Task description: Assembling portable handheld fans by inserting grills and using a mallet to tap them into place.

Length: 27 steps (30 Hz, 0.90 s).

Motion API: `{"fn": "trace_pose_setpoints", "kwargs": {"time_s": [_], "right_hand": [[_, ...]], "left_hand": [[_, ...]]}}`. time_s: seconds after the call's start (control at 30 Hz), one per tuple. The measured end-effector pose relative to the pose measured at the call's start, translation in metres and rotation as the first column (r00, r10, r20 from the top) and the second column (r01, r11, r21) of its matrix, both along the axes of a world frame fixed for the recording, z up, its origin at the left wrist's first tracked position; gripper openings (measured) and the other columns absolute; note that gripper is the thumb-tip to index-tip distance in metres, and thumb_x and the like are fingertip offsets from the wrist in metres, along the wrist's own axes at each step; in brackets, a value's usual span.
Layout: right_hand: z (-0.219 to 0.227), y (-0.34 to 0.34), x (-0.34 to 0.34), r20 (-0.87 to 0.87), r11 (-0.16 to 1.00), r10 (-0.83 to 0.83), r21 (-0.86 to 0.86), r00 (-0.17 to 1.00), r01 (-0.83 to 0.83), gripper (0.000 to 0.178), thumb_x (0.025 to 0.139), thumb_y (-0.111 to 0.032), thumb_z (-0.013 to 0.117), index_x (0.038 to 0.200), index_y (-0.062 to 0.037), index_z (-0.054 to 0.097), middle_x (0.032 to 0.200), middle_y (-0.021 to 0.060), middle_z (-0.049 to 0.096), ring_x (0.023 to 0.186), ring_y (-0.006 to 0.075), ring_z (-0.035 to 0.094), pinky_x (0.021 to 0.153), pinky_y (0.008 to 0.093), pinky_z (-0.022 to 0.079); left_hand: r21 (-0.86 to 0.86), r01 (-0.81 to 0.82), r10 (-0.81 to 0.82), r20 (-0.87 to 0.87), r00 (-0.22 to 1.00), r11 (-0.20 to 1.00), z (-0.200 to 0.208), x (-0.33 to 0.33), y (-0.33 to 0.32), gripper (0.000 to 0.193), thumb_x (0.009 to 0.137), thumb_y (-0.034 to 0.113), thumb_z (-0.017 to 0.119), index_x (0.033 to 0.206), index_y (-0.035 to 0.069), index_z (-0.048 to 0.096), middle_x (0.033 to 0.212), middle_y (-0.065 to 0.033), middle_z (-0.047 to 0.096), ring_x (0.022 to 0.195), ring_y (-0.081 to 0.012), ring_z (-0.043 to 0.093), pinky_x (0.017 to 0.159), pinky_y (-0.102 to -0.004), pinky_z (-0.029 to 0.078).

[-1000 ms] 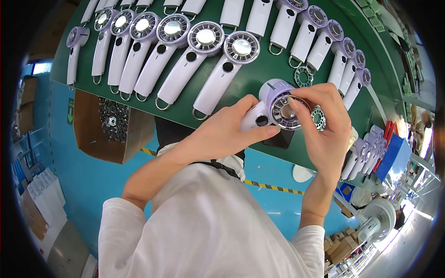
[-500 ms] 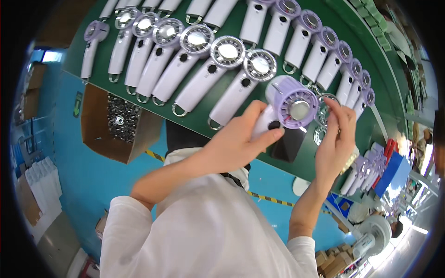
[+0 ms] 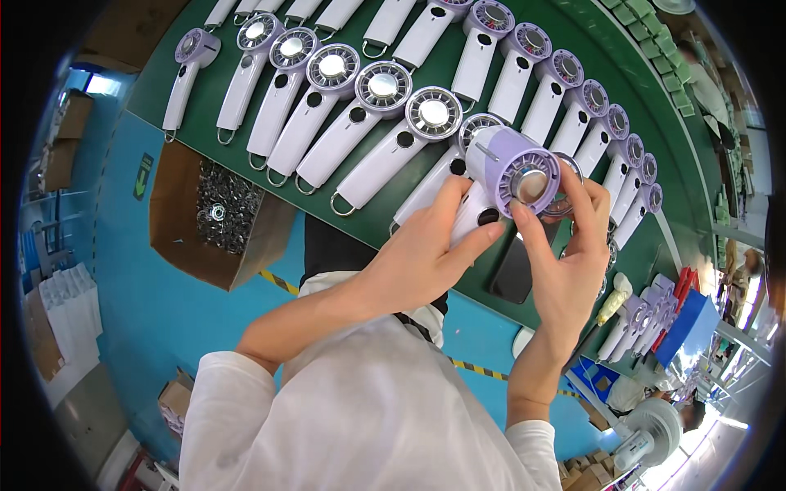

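Observation:
A lilac-and-white handheld fan (image 3: pixel 524 173) is in my left hand (image 3: pixel 426 250), whose fingers and thumb wrap its handle below the round head. The head faces up, showing a lilac rim and a silver centre disc. Beside its right edge, my right hand (image 3: pixel 569 254) pinches a shiny chrome ring (image 3: pixel 571 172), partly hidden by the fingers and the head. My right thumb tip meets the lower rim of the fan head. Just left of the held fan lies another handheld fan (image 3: pixel 434 113) with a chrome-rimmed face.
Rows of similar fans (image 3: pixel 332 69) cover the green table (image 3: pixel 655 237). A black phone-like slab (image 3: pixel 514 270) lies under my hands. An open cardboard box (image 3: pixel 176 217) of small metal rings stands at the left. More fans (image 3: pixel 634 323) and a blue bin (image 3: pixel 686 327) sit at the right.
My right hand has brought the chrome ring left against the fan head, and its thumb now touches the rim. My left hand keeps its grip. The whole view has shifted slightly.

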State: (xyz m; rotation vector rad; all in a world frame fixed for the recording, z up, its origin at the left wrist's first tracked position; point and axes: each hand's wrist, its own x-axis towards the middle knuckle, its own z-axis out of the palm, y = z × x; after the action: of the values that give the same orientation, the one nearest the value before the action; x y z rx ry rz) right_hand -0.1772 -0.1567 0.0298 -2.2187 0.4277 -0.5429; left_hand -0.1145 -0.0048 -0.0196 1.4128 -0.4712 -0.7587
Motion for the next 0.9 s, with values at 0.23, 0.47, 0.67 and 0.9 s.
{"fn": "trace_pose_setpoints", "kwargs": {"time_s": [0.23, 0.47, 0.67, 0.9], "right_hand": [[0.0, 0.003, 0.003, 0.014, 1.0, -0.011, -0.006, 1.0, 0.011, 0.053, 0.074, -0.011, 0.081, 0.125, -0.0091, 0.064, 0.108, 0.0048, 0.053, 0.087, 0.0151, 0.053, 0.075, 0.0282, 0.047], [0.011, 0.0, 0.001, -0.022, 0.999, 0.001, -0.052, 1.0, -0.003, 0.057, 0.073, -0.009, 0.079, 0.127, -0.0097, 0.062, 0.111, 0.0064, 0.053, 0.092, 0.0173, 0.054, 0.082, 0.031, 0.048], [0.031, -0.02, -0.018, 0.194, 0.99, -0.143, 0.008, 0.971, 0.144, 0.038, 0.097, -0.002, 0.056, 0.134, -0.0004, 0.055, 0.097, 0.0075, 0.067, 0.085, 0.0089, 0.062, 0.065, 0.0198, 0.046], [0.022, -0.016, -0.011, 0.025, 1.0, 0.027, -0.011, 0.999, -0.027, 0.016, 0.083, 0.003, 0.071, 0.098, -0.0004, 0.065, 0.089, 0.0044, 0.064, 0.068, 0.0076, 0.055, 0.062, 0.0203, 0.043]], "left_hand": [[0.0, -0.037, 0.037, 0.055, 0.998, 0.999, 0.003, -0.001, -0.001, 0.035, 0.099, 0.023, 0.058, 0.116, -0.001, 0.04, 0.074, -0.0145, 0.061, 0.062, -0.0266, 0.061, 0.056, -0.0388, 0.043], [-0.012, -0.018, 0.018, -0.028, 0.999, 1.0, 0.001, -0.001, -0.004, 0.037, 0.098, 0.026, 0.061, 0.117, 0.001, 0.042, 0.081, -0.0124, 0.063, 0.065, -0.0219, 0.063, 0.058, -0.0354, 0.047], [0.014, 0.105, -0.094, -0.348, 0.933, 0.994, 0.009, 0.015, -0.003, 0.045, 0.092, 0.037, 0.068, 0.114, 0.003, 0.049, 0.081, -0.0036, 0.062, 0.064, -0.0102, 0.061, 0.056, -0.0253, 0.048], [0.075, 0.29, -0.253, -0.317, 0.914, 0.954, 0.017, 0.014, -0.005, 0.044, 0.091, 0.03, 0.071, 0.12, 0.003, 0.051, 0.084, -0.0002, 0.06, 0.063, -0.0064, 0.056, 0.055, -0.0227, 0.045]]}}
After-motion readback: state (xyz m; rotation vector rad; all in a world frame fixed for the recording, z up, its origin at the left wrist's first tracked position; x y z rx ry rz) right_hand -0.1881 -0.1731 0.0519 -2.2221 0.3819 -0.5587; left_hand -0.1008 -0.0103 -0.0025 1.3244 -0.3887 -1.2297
